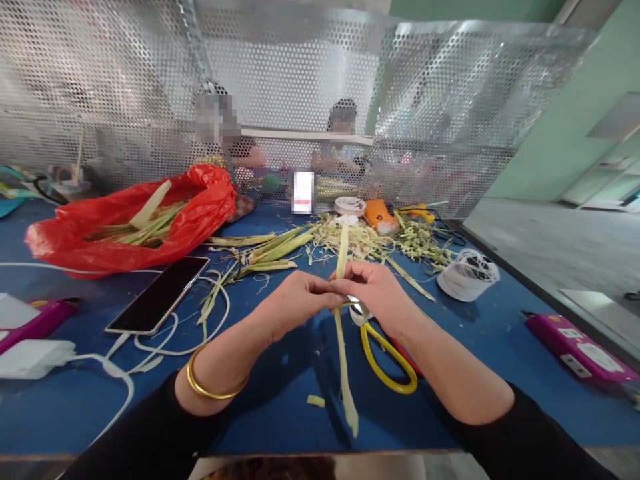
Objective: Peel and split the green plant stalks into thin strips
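A long pale green plant strip (pixel 344 360) runs upright between my hands, its lower end hanging toward the table's front edge. My left hand (pixel 305 295) pinches it at mid-length. My right hand (pixel 367 285) closes on the same strip, fingertips touching those of my left hand. Yellow-handled scissors (pixel 387 367) lie beneath my right hand and wrist, their blades partly hidden. A small cut piece (pixel 315 401) lies on the blue table (pixel 280 420). Beyond my hands are green stalks (pixel 283 248) and a heap of shredded strips (pixel 357 241).
A red plastic bag (pixel 200 213) holding leaves, a phone (pixel 160 293) and white cables lie left. A string roll (pixel 467 275) and purple box (pixel 580 347) are right. Behind the perforated metal screen (pixel 295 73) sit two people. An orange packet (pixel 381 217) lies at the back.
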`<state>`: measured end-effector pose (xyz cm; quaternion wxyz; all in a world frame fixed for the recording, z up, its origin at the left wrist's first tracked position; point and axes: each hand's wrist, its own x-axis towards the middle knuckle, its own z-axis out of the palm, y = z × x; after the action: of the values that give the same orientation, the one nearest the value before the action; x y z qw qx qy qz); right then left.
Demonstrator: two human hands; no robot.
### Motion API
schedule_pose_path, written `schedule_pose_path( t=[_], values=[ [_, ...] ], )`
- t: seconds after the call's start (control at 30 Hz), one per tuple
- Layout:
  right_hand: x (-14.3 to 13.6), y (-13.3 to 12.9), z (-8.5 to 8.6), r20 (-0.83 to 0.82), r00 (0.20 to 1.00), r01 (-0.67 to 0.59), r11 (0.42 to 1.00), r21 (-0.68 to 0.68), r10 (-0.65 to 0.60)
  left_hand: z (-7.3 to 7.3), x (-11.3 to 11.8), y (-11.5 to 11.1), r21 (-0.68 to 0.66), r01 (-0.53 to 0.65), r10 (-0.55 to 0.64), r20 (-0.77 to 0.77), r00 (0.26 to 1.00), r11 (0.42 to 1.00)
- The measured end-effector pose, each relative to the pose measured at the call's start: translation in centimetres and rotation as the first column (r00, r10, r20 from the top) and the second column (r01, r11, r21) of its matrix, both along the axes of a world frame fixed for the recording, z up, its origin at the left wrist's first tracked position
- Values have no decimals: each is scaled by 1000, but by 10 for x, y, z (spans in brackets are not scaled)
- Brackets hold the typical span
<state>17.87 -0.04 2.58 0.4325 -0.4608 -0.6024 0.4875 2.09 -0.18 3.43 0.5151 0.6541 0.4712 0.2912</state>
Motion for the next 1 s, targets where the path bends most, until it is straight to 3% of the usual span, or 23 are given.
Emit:
schedule_pose_path(
  t=[0.13, 0.33, 0.53, 0.6, 0.7, 0.8, 0.83, 0.87, 0.9, 0.97, 1.0],
  values=[
    [-3, -2, -6, 7, 993, 114, 993, 37, -114, -1, -1, 2, 2, 51, -51, -16, 999, 999],
    [-9, -3, -19, 57, 984, 160, 977, 140, -169, -5, -3, 4, -23, 133, -134, -64, 989, 991],
    [-5, 3, -14, 120, 968, 178, 944, 279, -219, -5, 1, 2, -40, 40, -39, 23, 999, 998],
    [0, 3, -6, 121, 945, 233, 883, 408, -306, -3, 0, 4, -50, -84, 89, 95, 992, 995],
    [7, -4, 7, 31, 869, 379, 704, 601, -494, 3, -3, 7, -154, -248, 284, 293, 913, 956],
    [8, -14, 13, -53, 803, 418, 496, 761, -594, 6, -3, 9, -302, -260, 383, 483, 788, 917],
    [6, -17, 13, -34, 811, 380, 483, 789, -584, 7, -2, 9, -332, -250, 398, 527, 751, 910],
    [4, -18, 10, 27, 836, 320, 527, 787, -548, 6, -1, 8, -353, -234, 406, 567, 717, 906],
    [0, -18, 7, 113, 867, 249, 619, 745, -486, 6, 1, 8, -366, -213, 405, 604, 687, 906],
    [-7, -16, -2, 243, 918, 136, 823, 551, -315, 2, 5, 6, -370, -181, 395, 657, 642, 911],
    [-11, -15, -7, 249, 938, 112, 890, 443, -242, -1, 7, 6, -365, -175, 389, 672, 630, 914]
  ],
)
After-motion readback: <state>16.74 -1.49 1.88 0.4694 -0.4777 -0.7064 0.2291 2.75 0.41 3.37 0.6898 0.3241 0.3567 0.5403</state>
